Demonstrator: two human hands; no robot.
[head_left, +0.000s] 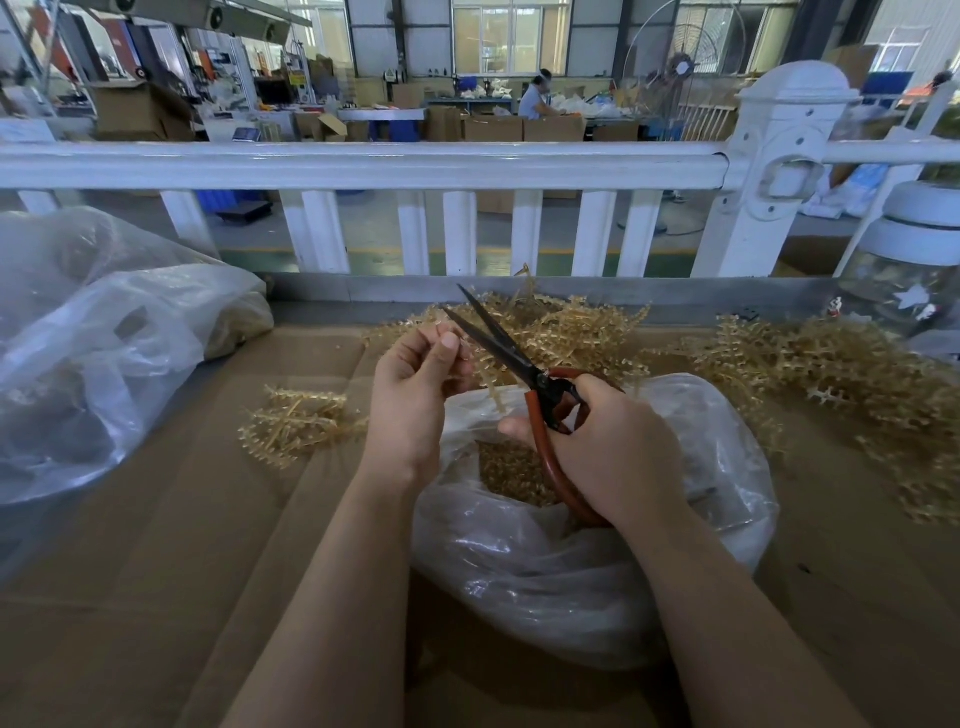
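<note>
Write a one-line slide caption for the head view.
Right hand holds red-handled scissors, blades apart, at a tan plastic sprig pinched by the left hand, above a clear bag of cut pieces.

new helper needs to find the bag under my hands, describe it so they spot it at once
In front of the white railing lies a cardboard-covered table. Near its middle, under the right hand holding red-handled scissors, sits a clear plastic bag. Unlike the larger bag at the left edge, its mouth opens on a heap of small tan pieces.
</note>
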